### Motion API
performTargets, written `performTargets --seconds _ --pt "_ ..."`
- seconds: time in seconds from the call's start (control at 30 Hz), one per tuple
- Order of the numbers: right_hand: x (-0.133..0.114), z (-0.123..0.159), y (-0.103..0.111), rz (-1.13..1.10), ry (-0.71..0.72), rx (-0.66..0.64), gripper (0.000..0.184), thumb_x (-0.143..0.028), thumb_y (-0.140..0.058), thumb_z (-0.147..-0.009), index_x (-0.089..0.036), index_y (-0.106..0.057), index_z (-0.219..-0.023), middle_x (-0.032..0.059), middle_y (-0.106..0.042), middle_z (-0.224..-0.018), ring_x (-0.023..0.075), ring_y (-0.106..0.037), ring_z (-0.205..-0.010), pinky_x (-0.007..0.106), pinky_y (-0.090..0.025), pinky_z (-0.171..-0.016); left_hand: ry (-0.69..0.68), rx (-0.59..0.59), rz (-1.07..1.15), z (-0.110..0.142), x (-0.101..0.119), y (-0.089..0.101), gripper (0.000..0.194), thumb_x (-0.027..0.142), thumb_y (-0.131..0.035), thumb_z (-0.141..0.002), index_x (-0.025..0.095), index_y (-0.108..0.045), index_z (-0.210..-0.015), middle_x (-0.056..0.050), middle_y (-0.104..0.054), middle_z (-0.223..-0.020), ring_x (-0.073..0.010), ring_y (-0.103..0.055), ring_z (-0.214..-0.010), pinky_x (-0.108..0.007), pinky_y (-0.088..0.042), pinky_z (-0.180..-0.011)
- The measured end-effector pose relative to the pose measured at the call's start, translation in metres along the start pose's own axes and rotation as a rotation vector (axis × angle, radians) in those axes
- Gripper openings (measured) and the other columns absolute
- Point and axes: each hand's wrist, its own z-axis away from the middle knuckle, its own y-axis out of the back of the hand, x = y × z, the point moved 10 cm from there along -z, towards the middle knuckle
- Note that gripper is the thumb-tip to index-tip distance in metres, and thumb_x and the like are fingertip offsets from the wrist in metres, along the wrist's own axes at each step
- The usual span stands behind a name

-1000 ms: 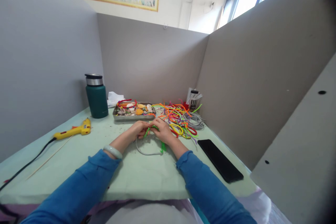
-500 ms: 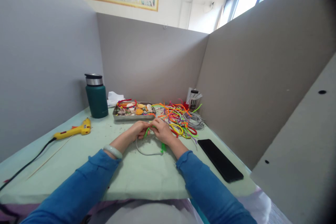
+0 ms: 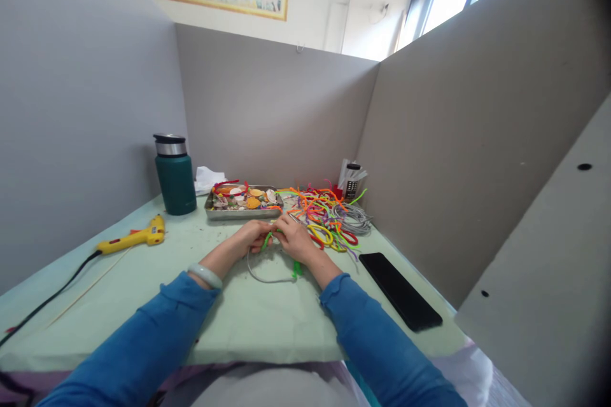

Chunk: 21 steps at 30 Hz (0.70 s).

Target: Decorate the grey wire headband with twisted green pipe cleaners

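Observation:
My left hand [image 3: 254, 235] and my right hand [image 3: 292, 236] meet over the middle of the table, fingertips together. Between them they pinch a bright green pipe cleaner [image 3: 266, 241], partly hidden by the fingers. A thin grey cord [image 3: 267, 281] curves below the hands in a loop, and another green fuzzy piece [image 3: 297, 269] is wound on it beneath my right wrist. Just beyond my right hand lies a tangled pile of coloured pipe cleaners [image 3: 315, 206]. A metal tray [image 3: 229, 214] of shells and small pieces stands behind my left hand.
A yellow glue gun [image 3: 128, 241] with a black cord and a thin wooden stick [image 3: 90, 286] lie at the left. The green bottle [image 3: 176, 181] stands behind them. A black phone [image 3: 401, 292] lies right. Grey wire coils [image 3: 356, 220] sit by the right partition [image 3: 468, 140].
Hardly anything differs; both hands stay in the same place on the green pipe cleaner, with at most slight finger movement.

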Motion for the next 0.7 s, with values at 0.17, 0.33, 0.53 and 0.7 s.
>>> performTargets --seconds 0.17,0.33,0.53,0.7 --pt "0.007 -0.001 -0.001 -0.075 -0.042 0.028 0.007 -0.020 -0.048 -0.086 -0.019 -0.055 -0.089 0.0049 -0.054 -0.091 0.0161 -0.050 -0.081 0.026 -0.037 -0.068 -0.020 -0.004 -0.002 0.001 0.003 -0.001 0.023 0.037 -0.056 -0.075 0.015 -0.053 -0.067 0.002 -0.047 -0.049 -0.0031 -0.019 -0.034 -0.023 -0.014 -0.035" --pt "0.021 0.000 -0.002 -0.215 -0.173 0.079 0.006 -0.021 -0.050 -0.083 -0.018 -0.053 -0.078 0.0016 -0.052 -0.079 0.0147 -0.048 -0.073 0.026 -0.036 -0.066 -0.032 -0.028 -0.013 0.001 0.003 -0.004 0.018 0.029 -0.053 -0.074 0.012 -0.055 -0.067 0.000 -0.049 -0.050 -0.0025 -0.020 -0.034 -0.023 -0.013 -0.036" --pt "0.034 0.001 -0.007 -0.324 -0.285 0.084 0.008 -0.021 -0.050 -0.080 -0.018 -0.052 -0.072 -0.0006 -0.052 -0.073 0.0135 -0.048 -0.069 0.024 -0.035 -0.061 -0.032 -0.070 -0.023 0.000 0.001 -0.007 0.015 0.027 -0.056 -0.072 0.014 -0.057 -0.078 0.000 -0.055 -0.057 -0.0019 -0.022 -0.033 -0.022 -0.016 -0.034" --pt "0.034 0.001 -0.007 -0.303 -0.285 0.075 0.004 -0.019 -0.052 -0.078 -0.018 -0.054 -0.075 -0.0007 -0.054 -0.073 0.0129 -0.049 -0.068 0.024 -0.036 -0.061 -0.022 -0.071 -0.029 -0.006 -0.006 -0.003 0.017 0.031 -0.057 -0.072 0.015 -0.054 -0.075 0.000 -0.058 -0.057 -0.0015 -0.021 -0.032 -0.021 -0.017 -0.033"
